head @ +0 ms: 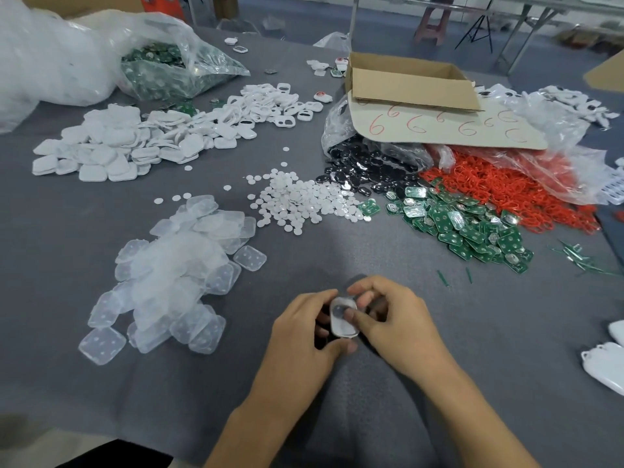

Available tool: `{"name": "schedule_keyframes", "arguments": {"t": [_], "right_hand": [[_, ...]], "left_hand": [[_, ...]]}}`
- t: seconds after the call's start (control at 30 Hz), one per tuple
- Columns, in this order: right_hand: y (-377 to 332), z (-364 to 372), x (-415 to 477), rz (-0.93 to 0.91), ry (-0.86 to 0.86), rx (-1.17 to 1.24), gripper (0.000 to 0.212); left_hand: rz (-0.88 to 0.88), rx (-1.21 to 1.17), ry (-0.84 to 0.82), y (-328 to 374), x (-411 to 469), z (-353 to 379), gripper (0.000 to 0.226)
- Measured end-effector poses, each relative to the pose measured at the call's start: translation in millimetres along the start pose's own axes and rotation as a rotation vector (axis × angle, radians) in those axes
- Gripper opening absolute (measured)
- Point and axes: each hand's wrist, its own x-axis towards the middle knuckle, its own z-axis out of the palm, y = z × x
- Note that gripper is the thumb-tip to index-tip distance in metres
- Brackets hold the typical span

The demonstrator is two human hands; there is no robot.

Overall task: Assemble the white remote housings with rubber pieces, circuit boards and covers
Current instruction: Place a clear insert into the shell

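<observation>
- Gripping the white remote housing (pixel 341 327), the left hand (pixel 304 332) and right hand (pixel 398 322) clamp it between them.
- Uneven thumb pressure could skew whatever sits inside.

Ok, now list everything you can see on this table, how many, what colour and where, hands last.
remote housing: one, white, between both hands
rubber pads: a pile, clear, near left
small discs: a heap, white, centre
circuit boards: a heap, green, right of the discs
black pieces: a heap, black, behind the discs
red rings: a heap, red, right
covers: a pile, white, far left
frames: a pile, white, right of the covers
cardboard box: one, brown, open, far right of centre
bag: one, clear, green boards inside, far left
table: one, grey
left hand: grips the housing
right hand: thumb on the housing
</observation>
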Motion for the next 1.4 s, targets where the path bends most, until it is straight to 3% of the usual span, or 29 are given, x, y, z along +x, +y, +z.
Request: {"name": "schedule_keyframes", "arguments": {"t": [0.23,0.43,0.57,1.0,1.2,1.4], "right_hand": [[-2,-3,1,-0.014,-0.006,-0.013,0.020],[-4,1,-9,-0.208,0.046,-0.210,0.028],[5,4,-22,-0.326,0.058,-0.252,0.023],[9,4,-28,-0.391,0.029,-0.227,0.026],[16,3,-29,-0.425,0.092,-0.171,0.018],[21,5,-30,-0.475,0.134,-0.147,0.022]], "left_hand": [[-0.006,-0.006,-0.008,-1,0,-1,0.070],[0.015,0.007,-0.023,-2,1,-1,0.065],[0.053,0.037,-0.038,-4,-2,-1,0.063],[0.214,0.203,-0.029,-6,-9,6,0.038],[0.219,0.221,-0.046,-3,-10,4,0.038],[0.232,0.234,-0.035,-5,-12,5,0.038]]}}
